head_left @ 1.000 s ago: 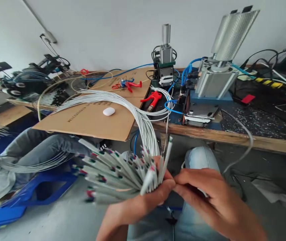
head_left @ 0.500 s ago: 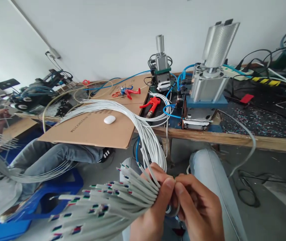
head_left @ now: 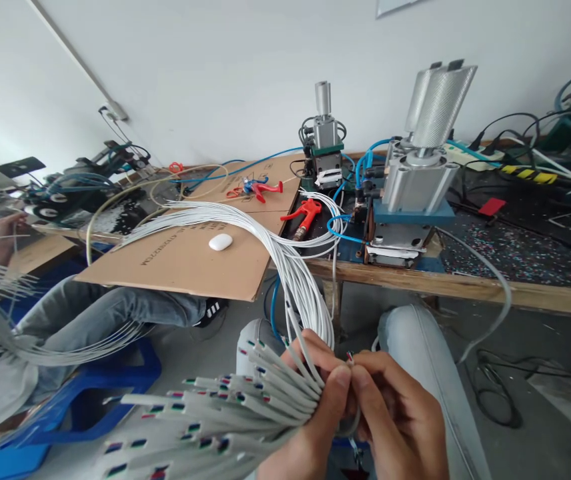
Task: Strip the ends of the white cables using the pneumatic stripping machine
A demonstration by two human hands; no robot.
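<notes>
Left hand (head_left: 310, 413) clamped around a fanned bundle of white cables (head_left: 225, 420), stripped coloured ends splaying out to the left of it. Right hand (head_left: 395, 420) pressed against the left, fingertips pinched on one cable end (head_left: 349, 360) just above the bundle. Bundle looping up and over the front edge of the wooden bench (head_left: 465, 285), onto a cardboard sheet (head_left: 185, 257). Open floor right of the bundle. Left of it, another person's leg (head_left: 110, 310) on a blue stool (head_left: 115, 387), close.
</notes>
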